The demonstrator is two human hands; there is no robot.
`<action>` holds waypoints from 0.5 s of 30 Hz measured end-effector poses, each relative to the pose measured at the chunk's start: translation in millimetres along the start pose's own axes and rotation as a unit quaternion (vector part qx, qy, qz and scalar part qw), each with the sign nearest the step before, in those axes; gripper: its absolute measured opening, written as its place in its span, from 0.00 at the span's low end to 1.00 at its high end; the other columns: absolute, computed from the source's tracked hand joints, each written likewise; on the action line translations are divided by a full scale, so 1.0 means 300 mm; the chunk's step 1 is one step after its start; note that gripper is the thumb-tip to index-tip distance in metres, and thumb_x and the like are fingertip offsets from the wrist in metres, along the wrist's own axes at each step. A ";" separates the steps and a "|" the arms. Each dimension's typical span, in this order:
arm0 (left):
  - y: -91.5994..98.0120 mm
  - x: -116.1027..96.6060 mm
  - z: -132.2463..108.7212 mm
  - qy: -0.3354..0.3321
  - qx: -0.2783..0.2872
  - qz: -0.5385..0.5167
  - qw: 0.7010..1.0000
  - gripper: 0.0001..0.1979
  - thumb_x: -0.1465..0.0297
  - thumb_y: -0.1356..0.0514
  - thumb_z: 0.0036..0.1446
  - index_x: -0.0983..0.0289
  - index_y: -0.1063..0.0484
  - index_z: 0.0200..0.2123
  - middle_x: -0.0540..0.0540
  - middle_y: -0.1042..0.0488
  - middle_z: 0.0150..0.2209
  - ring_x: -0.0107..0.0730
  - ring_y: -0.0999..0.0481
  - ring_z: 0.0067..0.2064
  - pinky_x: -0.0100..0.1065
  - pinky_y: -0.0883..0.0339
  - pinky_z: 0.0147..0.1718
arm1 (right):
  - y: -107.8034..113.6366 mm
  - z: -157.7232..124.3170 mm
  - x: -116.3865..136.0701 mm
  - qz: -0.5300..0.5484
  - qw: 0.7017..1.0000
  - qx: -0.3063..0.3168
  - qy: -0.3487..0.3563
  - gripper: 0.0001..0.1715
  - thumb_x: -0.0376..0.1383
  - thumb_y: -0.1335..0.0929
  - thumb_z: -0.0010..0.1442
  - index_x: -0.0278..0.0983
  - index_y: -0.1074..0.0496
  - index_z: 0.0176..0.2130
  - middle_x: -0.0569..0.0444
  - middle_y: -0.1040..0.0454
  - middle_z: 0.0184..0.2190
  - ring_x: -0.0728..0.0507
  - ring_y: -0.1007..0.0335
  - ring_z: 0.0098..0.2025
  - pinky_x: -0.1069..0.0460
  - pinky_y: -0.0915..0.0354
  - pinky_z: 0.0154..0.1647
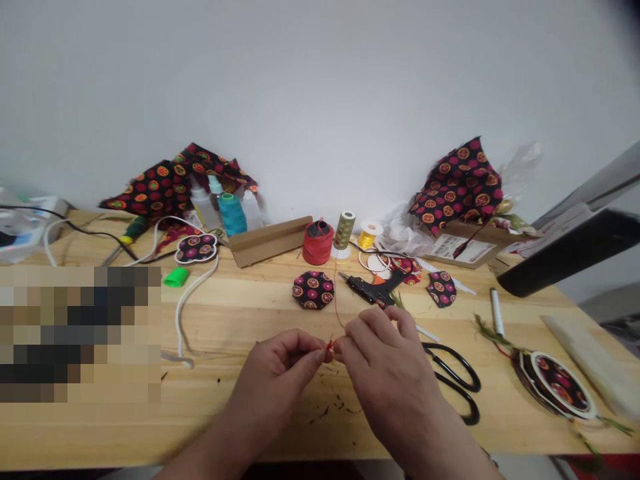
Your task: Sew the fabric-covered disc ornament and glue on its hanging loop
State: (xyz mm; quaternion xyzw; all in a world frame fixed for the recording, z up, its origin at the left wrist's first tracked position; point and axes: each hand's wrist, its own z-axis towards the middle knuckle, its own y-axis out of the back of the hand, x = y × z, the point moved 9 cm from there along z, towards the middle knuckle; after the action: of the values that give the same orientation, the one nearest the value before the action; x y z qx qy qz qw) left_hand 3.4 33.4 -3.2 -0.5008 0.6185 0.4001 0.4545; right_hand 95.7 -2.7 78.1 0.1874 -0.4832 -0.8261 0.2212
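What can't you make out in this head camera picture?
All in the head view:
Red thread bundle: mostly covered by the left hand and right hand.
Scissors: blades hidden by the right hand.
Label on the cardboard box: print too small and blurred.
Left side: pixelated patch hides what's there.
Left forearm: cut off by the bottom edge.

Scissors (pixel 477 381), apparently part-hidden, right of hands (pixel 277 377) (pixel 393 367)

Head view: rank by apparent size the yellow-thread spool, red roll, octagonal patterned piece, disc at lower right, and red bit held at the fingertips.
1. Disc
2. Octagonal patterned piece and red roll: too alike to rank
3. Yellow-thread spool
4. Red bit, partly hidden
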 end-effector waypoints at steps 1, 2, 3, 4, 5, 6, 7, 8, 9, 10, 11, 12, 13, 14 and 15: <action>0.000 0.000 0.000 -0.001 0.000 0.004 1.000 0.05 0.69 0.37 0.45 0.64 0.24 0.22 0.52 0.24 0.23 0.27 0.33 0.23 0.26 0.44 0.22 | 0.000 0.002 0.001 -0.003 1.000 0.005 0.003 0.09 0.26 0.37 0.54 0.35 0.31 0.25 0.51 0.33 0.24 0.42 0.43 0.33 0.43 0.49 0.37; 0.001 0.000 0.000 -0.001 0.000 0.009 1.000 0.05 0.69 0.37 0.45 0.64 0.24 0.22 0.52 0.24 0.23 0.27 0.34 0.23 0.26 0.44 0.22 | -0.001 0.005 0.002 -0.005 1.000 0.009 0.005 0.09 0.26 0.36 0.53 0.35 0.31 0.25 0.51 0.33 0.24 0.42 0.43 0.33 0.43 0.49 0.36; 0.002 0.000 0.000 -0.001 -0.003 0.014 1.000 0.05 0.69 0.37 0.45 0.64 0.24 0.22 0.51 0.25 0.22 0.26 0.34 0.23 0.26 0.44 0.22 | -0.001 0.007 0.002 -0.008 1.000 0.012 0.006 0.08 0.26 0.36 0.53 0.35 0.32 0.24 0.51 0.33 0.24 0.42 0.43 0.33 0.43 0.48 0.36; 0.003 0.000 0.000 -0.002 -0.005 0.020 1.000 0.05 0.69 0.37 0.45 0.64 0.24 0.22 0.51 0.25 0.22 0.27 0.34 0.23 0.26 0.44 0.22 | -0.002 0.009 0.003 -0.010 1.000 0.016 0.008 0.08 0.26 0.36 0.53 0.35 0.32 0.24 0.51 0.33 0.24 0.42 0.43 0.33 0.43 0.48 0.36; 0.005 -0.001 0.000 -0.002 -0.009 0.026 1.000 0.05 0.68 0.37 0.45 0.64 0.24 0.23 0.51 0.25 0.21 0.27 0.34 0.23 0.26 0.44 0.23 | -0.003 0.011 0.003 -0.012 1.000 0.019 0.010 0.09 0.26 0.36 0.52 0.35 0.32 0.23 0.51 0.33 0.23 0.42 0.43 0.33 0.43 0.48 0.36; 0.007 -0.001 0.001 -0.004 -0.013 0.032 0.999 0.05 0.68 0.37 0.45 0.64 0.24 0.23 0.51 0.26 0.21 0.27 0.34 0.23 0.26 0.43 0.23 | -0.005 0.013 0.005 -0.013 1.000 0.024 0.013 0.09 0.25 0.36 0.52 0.35 0.32 0.23 0.51 0.33 0.23 0.42 0.43 0.33 0.43 0.48 0.36; 0.007 -0.002 0.001 -0.006 -0.015 0.035 0.999 0.05 0.68 0.37 0.45 0.64 0.24 0.23 0.51 0.26 0.21 0.28 0.33 0.23 0.27 0.43 0.23 | -0.008 0.015 0.006 -0.014 0.999 0.029 0.016 0.09 0.25 0.36 0.52 0.35 0.32 0.23 0.51 0.33 0.23 0.42 0.43 0.33 0.43 0.48 0.36; 0.007 -0.003 0.001 -0.010 -0.015 0.037 0.999 0.05 0.68 0.37 0.45 0.64 0.24 0.23 0.51 0.26 0.21 0.29 0.33 0.24 0.27 0.42 0.24 | -0.010 0.016 0.007 -0.016 0.999 0.032 0.020 0.09 0.24 0.36 0.51 0.35 0.32 0.23 0.51 0.33 0.23 0.42 0.43 0.33 0.43 0.48 0.36; 0.006 -0.004 0.001 -0.013 -0.015 0.038 0.999 0.05 0.68 0.37 0.45 0.64 0.24 0.23 0.51 0.25 0.22 0.30 0.32 0.25 0.28 0.41 0.25 | -0.012 0.018 0.009 -0.019 0.999 0.034 0.023 0.09 0.24 0.36 0.50 0.35 0.31 0.23 0.50 0.33 0.23 0.42 0.43 0.32 0.43 0.48 0.36; 0.004 -0.004 0.000 -0.017 -0.013 0.039 0.999 0.05 0.68 0.37 0.45 0.63 0.24 0.23 0.52 0.25 0.22 0.31 0.31 0.26 0.28 0.40 0.26 | -0.012 0.019 0.010 -0.023 0.999 0.034 0.025 0.09 0.24 0.36 0.50 0.34 0.31 0.23 0.50 0.33 0.23 0.42 0.43 0.32 0.43 0.48 0.36; 0.003 -0.004 -0.001 -0.020 -0.012 0.041 0.999 0.05 0.68 0.37 0.45 0.63 0.24 0.23 0.52 0.24 0.23 0.32 0.30 0.26 0.29 0.40 0.27 | -0.015 0.020 0.010 -0.025 0.999 0.036 0.026 0.09 0.24 0.36 0.50 0.34 0.31 0.23 0.50 0.33 0.23 0.42 0.43 0.32 0.43 0.47 0.37; 0.002 -0.004 -0.003 -0.022 -0.011 0.045 0.999 0.05 0.68 0.37 0.45 0.63 0.23 0.23 0.52 0.24 0.24 0.33 0.30 0.27 0.29 0.39 0.28 | -0.017 0.020 0.011 -0.027 0.999 0.038 0.027 0.09 0.24 0.36 0.49 0.34 0.31 0.22 0.50 0.33 0.23 0.42 0.43 0.32 0.42 0.47 0.37; 0.002 -0.003 -0.005 -0.024 -0.011 0.049 0.998 0.04 0.68 0.37 0.45 0.63 0.23 0.23 0.52 0.24 0.24 0.34 0.29 0.28 0.30 0.39 0.29 | -0.020 0.020 0.011 -0.028 0.998 0.041 0.028 0.09 0.24 0.36 0.49 0.34 0.31 0.22 0.50 0.33 0.23 0.42 0.43 0.32 0.42 0.47 0.37; 0.001 -0.003 -0.008 -0.025 -0.011 0.053 0.998 0.04 0.68 0.37 0.45 0.62 0.24 0.24 0.53 0.23 0.25 0.34 0.29 0.29 0.30 0.39 0.29 | -0.023 0.020 0.012 -0.026 0.998 0.044 0.029 0.09 0.24 0.36 0.49 0.34 0.31 0.22 0.50 0.33 0.22 0.42 0.42 0.32 0.42 0.47 0.37; 0.000 -0.004 -0.009 -0.027 -0.010 0.057 0.998 0.04 0.68 0.38 0.46 0.62 0.24 0.24 0.53 0.23 0.25 0.35 0.28 0.29 0.30 0.39 0.29 | -0.027 0.019 0.011 -0.024 0.998 0.047 0.028 0.09 0.24 0.36 0.50 0.34 0.31 0.23 0.50 0.33 0.23 0.42 0.42 0.32 0.42 0.47 0.37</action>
State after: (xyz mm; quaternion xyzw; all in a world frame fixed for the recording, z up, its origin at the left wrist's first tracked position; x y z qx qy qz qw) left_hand 3.0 31.0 -1.3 -0.4582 0.6293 0.4454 0.4424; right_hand 88.3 3.0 73.3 0.2320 -0.5110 -0.8017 0.2059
